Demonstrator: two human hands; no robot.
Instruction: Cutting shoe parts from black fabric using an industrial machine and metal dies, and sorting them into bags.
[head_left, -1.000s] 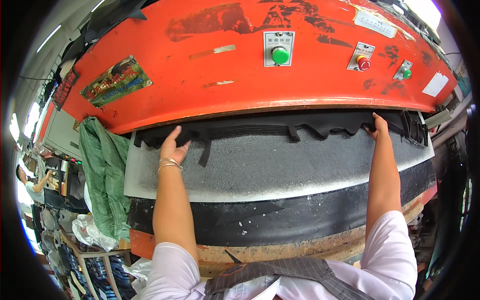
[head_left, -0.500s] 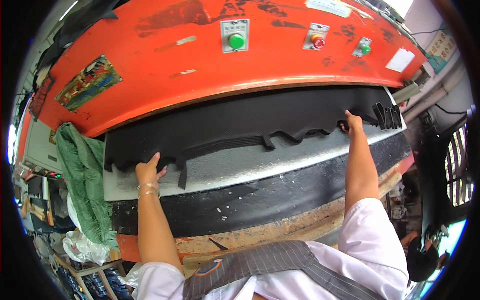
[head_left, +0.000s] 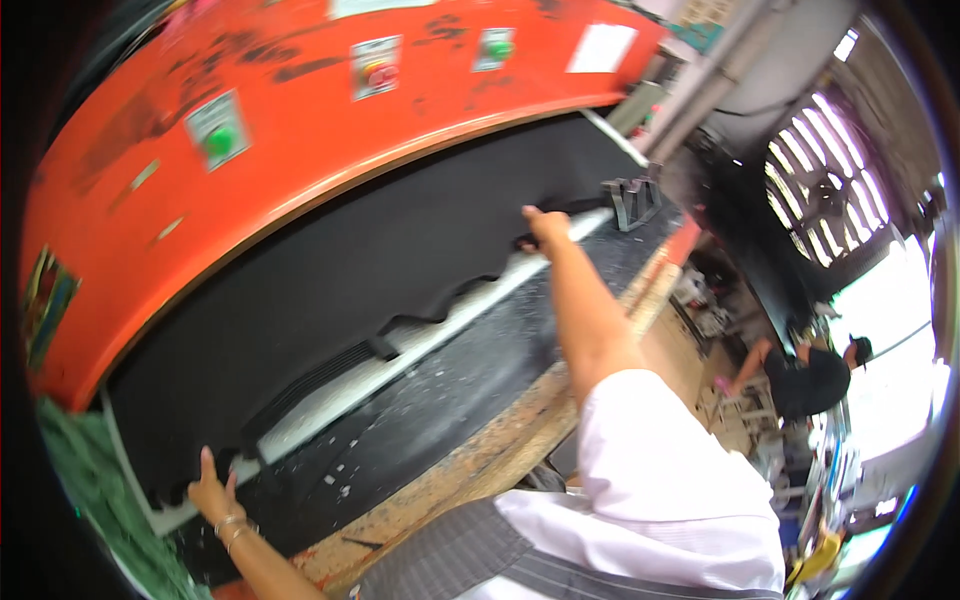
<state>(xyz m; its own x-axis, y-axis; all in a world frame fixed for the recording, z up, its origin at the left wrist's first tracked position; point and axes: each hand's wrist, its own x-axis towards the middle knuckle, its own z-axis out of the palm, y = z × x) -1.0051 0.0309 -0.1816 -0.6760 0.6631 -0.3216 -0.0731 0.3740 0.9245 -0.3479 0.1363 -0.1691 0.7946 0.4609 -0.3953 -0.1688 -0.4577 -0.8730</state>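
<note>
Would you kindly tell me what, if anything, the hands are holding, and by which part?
The black sheet, by its ragged near edge: left hand toward the left end, right hand toward the right.

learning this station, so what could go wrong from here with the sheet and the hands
The black sheet has a ragged near edge, with the left hand and right hand at it; an uneven pull might crease or skew it.
It runs back beneath the red panel, so a fold there could go unseen.
The zigzag piece stands close to its right end and might snag it.
</note>
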